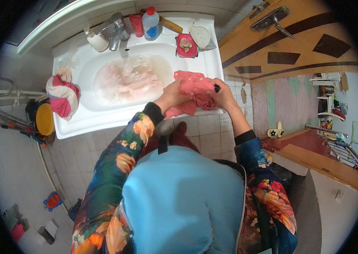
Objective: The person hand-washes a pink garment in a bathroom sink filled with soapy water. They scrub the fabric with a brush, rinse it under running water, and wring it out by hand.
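My left hand (pixel 173 94) and my right hand (pixel 225 96) hold a bunched coral-pink garment (pixel 194 87) with pale dots over the right front rim of the white washbasin (pixel 87 122). A small dark object (pixel 217 88) shows by my right fingers; what it is cannot be told. Pale pink cloth (pixel 134 81) lies in cloudy water in the bowl, left of my left hand. A red and white cloth (pixel 63 95) hangs over the basin's left edge. Part of the coral garment drapes at the front rim near my left wrist.
Along the basin's back stand a soap dispenser (pixel 97 40), a chrome faucet (pixel 117 35), a red tube (pixel 137 25) and a red-capped bottle (pixel 150 24). A pink soap dish (pixel 186 46) sits at the right. A yellow bucket (pixel 44 119) is left of the basin, a wooden door (pixel 261 47) right.
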The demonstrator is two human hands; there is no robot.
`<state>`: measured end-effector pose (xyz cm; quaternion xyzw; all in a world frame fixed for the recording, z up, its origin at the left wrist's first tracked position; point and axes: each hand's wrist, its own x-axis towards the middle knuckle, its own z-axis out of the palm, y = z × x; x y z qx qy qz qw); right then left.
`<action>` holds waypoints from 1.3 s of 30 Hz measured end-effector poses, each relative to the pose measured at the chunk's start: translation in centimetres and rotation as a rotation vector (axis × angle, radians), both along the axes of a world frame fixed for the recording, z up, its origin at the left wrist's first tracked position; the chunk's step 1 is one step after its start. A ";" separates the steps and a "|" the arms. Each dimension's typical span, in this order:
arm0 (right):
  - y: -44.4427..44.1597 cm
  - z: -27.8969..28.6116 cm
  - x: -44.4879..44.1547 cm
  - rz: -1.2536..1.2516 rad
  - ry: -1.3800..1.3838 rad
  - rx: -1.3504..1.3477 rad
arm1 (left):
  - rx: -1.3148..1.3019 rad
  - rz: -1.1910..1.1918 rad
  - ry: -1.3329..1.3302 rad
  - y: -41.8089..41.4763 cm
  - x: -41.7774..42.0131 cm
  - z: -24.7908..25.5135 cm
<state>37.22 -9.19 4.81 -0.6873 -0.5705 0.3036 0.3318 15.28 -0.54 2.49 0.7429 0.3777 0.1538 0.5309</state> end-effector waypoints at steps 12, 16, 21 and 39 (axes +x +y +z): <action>-2.1 1.1 3.8 -0.485 1.137 0.000 | 0.430 -0.382 -0.104 -6.5 -2.0 2.2; -2.1 3.3 4.4 -0.185 1.491 0.171 | -0.373 -0.083 -0.115 -4.4 -2.3 2.2; 0.1 10.8 3.0 0.358 1.629 0.331 | 0.123 0.130 -0.077 -1.2 0.7 0.6; -1.0 12.2 8.6 -0.184 0.935 0.034 | -1.160 -0.012 -1.120 3.6 3.0 9.9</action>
